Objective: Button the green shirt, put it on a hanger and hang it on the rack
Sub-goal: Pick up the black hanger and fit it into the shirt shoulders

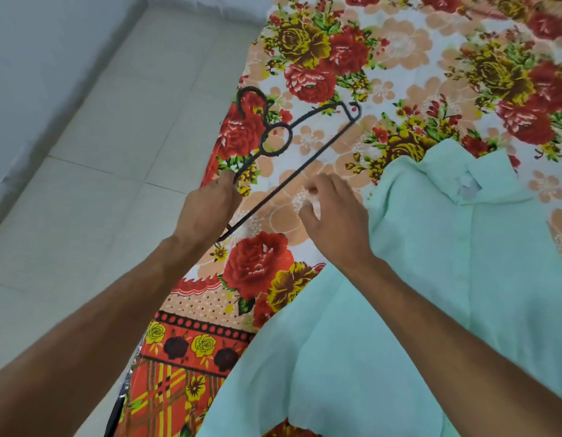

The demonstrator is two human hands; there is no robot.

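Note:
A pale green shirt [431,279] lies flat on the flowered bedsheet [399,58], collar toward the far right, its front placket closed along a row of small buttons. A black wire hanger [305,165] lies tilted over the sheet to the left of the shirt, hook pointing to the far left. My left hand [207,206] grips the hanger's near shoulder arm. My right hand [333,216] hovers beside the shirt's left shoulder, fingers curled and apart, holding nothing that I can see. No rack is in view.
The bed's left edge runs diagonally through the middle of the view, with pale floor tiles [100,152] beyond it and a white wall [37,42] at the upper left. The sheet's orange patterned border [185,357] hangs over the near edge.

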